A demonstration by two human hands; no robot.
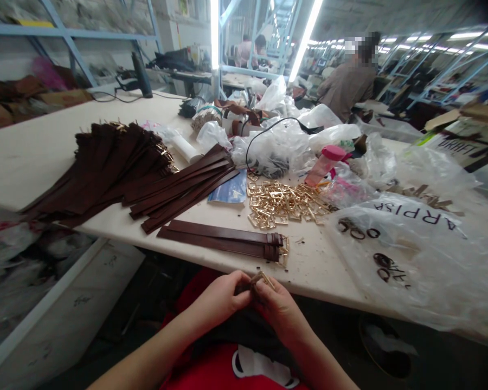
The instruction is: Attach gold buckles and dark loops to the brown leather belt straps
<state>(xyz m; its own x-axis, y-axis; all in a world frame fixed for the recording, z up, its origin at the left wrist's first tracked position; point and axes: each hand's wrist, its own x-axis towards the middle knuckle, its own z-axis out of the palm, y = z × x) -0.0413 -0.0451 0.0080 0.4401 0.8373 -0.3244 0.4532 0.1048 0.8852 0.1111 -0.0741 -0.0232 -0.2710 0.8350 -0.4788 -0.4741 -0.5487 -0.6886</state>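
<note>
My right hand (280,309) is closed on a gold belt buckle (264,278) just in front of the table edge. From the other side, my left hand (225,292) meets it with thumb and fingers pinched together, and what sits between them is hidden. Something dark shows at the buckle, perhaps the end of a strap. Beyond my hands lie a few brown leather belts (219,240), with loops and gold buckles at their right ends. A heap of loose gold buckles (282,201) is farther back.
Brown leather straps (183,187) and a big pile of belts (106,168) cover the table's left. On the right, a plastic bag (415,260) carries dark leather loops. A pink-lidded bottle (325,165) stands among plastic wrappings; a person (347,86) is behind.
</note>
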